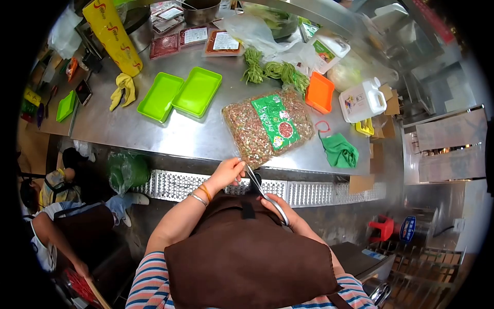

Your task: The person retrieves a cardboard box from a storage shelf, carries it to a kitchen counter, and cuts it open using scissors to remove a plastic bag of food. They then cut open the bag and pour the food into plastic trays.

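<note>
A large clear plastic bag [244, 123] of small reddish-brown and green pieces, with a green label, lies near the front edge of the steel table [195, 139]. My left hand [229, 173] is closed in a pinch on the bag's near corner. My right hand [282, 210] is wrapped round the handles of metal scissors [265, 193]. The blades point up and left at that corner, beside my left fingertips. Whether the blades touch the plastic I cannot tell.
Two bright green trays [198, 91] and a yellow cloth [122, 91] lie left of the bag. On the right are an orange tray [319, 92], a white jug [363, 100] and a green cloth [339, 151]. Bundled greens [286, 73] lie behind. Another person [56, 221] sits at lower left.
</note>
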### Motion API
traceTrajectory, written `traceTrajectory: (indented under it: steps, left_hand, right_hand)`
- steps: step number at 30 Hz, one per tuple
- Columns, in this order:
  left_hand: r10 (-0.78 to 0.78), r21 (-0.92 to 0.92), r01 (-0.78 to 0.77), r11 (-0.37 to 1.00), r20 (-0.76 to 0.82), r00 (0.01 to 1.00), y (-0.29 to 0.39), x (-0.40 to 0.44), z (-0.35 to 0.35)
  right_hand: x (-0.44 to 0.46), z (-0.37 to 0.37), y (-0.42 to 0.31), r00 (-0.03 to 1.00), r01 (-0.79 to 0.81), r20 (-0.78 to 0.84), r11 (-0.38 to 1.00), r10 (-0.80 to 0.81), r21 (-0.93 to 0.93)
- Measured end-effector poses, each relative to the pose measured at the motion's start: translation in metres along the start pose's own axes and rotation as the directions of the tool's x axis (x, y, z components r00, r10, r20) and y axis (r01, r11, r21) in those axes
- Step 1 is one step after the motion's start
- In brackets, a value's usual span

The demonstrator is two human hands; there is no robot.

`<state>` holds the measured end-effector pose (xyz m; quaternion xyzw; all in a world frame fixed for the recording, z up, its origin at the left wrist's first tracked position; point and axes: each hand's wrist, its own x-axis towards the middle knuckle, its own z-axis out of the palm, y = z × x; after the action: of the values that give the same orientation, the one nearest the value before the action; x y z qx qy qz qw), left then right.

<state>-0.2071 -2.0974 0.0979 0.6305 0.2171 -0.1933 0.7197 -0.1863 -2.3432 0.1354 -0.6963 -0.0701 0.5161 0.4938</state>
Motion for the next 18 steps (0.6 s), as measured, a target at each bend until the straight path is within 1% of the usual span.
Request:
traceTrajectory:
  steps: [1, 2, 3, 4, 6, 7, 8, 9, 10, 11, 12, 13, 14, 16, 18]
  left_hand:
    - [0.034, 0.025, -0.035, 0.999, 0.013, 0.999, 0.002, 0.000, -0.001]
    - [0.026, 0.027, -0.026, 0.999, 0.012, 1.000, 0.003, 0.002, -0.003]
    - [0.019, 0.048, -0.021, 0.999, 0.049, 0.999, 0.003, 0.005, -0.005]
    - [0.016, 0.069, -0.022, 0.997, 0.087, 0.996, 0.003, 0.009, -0.005]
    - [0.045, 0.092, -0.051, 0.994, 0.060, 0.997, 0.001, 0.009, -0.001]
    - [0.379, 0.478, -0.325, 0.816, -0.018, 0.925, -0.001, 0.005, -0.001]
    - [0.668, 0.790, -0.441, 0.427, 0.053, 0.742, -0.002, 0.002, -0.001]
    - [0.650, 0.747, -0.462, 0.479, 0.052, 0.758, 0.003, -0.002, -0.002]
    - [0.655, 0.752, -0.462, 0.471, 0.052, 0.753, 0.017, -0.010, -0.001]
    - [0.514, 0.446, -0.461, 0.768, 0.003, 0.858, 0.033, -0.019, 0.000]
    - [0.348, 0.077, -0.350, 0.934, 0.033, 0.937, 0.051, -0.028, 0.000]
    - [0.391, 0.005, -0.391, 0.920, 0.031, 0.920, 0.070, -0.034, -0.002]
    - [0.439, -0.007, -0.439, 0.899, 0.008, 0.899, 0.095, -0.039, -0.005]
    - [0.563, -0.050, -0.566, 0.823, -0.065, 0.824, 0.143, -0.045, -0.008]
    - [0.610, -0.093, -0.613, 0.785, -0.065, 0.790, 0.191, -0.056, -0.004]
  right_hand:
    - [0.002, 0.001, 0.001, 1.000, 0.005, 0.013, 0.999, -0.006, 0.038]
    - [0.005, 0.004, 0.001, 1.000, 0.012, 0.027, 0.997, -0.014, 0.077]
    - [0.004, 0.004, -0.002, 1.000, -0.013, 0.019, 0.998, 0.011, 0.068]
    - [0.004, 0.001, 0.000, 1.000, 0.018, 0.022, 1.000, -0.018, -0.014]
    - [-0.012, -0.006, -0.013, 0.993, -0.110, 0.045, 0.993, 0.112, -0.051]
    - [-0.017, -0.009, -0.013, 0.991, -0.117, 0.071, 0.993, 0.118, -0.009]
    - [-0.019, -0.011, -0.013, 0.988, -0.122, 0.096, 0.992, 0.118, 0.033]
    - [-0.022, -0.010, -0.014, 0.991, -0.094, 0.100, 0.992, 0.085, 0.086]
    - [-0.025, -0.010, -0.018, 0.992, -0.084, 0.101, 0.993, 0.075, 0.084]
    - [-0.030, -0.011, -0.022, 0.993, -0.011, 0.115, 0.994, -0.001, 0.108]
    - [-0.036, -0.010, -0.028, 0.989, 0.066, 0.121, 0.988, -0.083, 0.139]
    - [-0.041, -0.010, -0.039, 0.982, 0.126, 0.119, 0.976, -0.148, 0.177]
    - [-0.048, -0.012, -0.049, 0.976, 0.188, 0.079, 0.970, -0.201, 0.155]
    - [-0.062, -0.019, -0.067, 0.954, 0.299, -0.003, 0.951, -0.300, 0.079]
    - [-0.078, -0.035, -0.072, 0.945, 0.324, -0.046, 0.946, -0.323, 0.026]
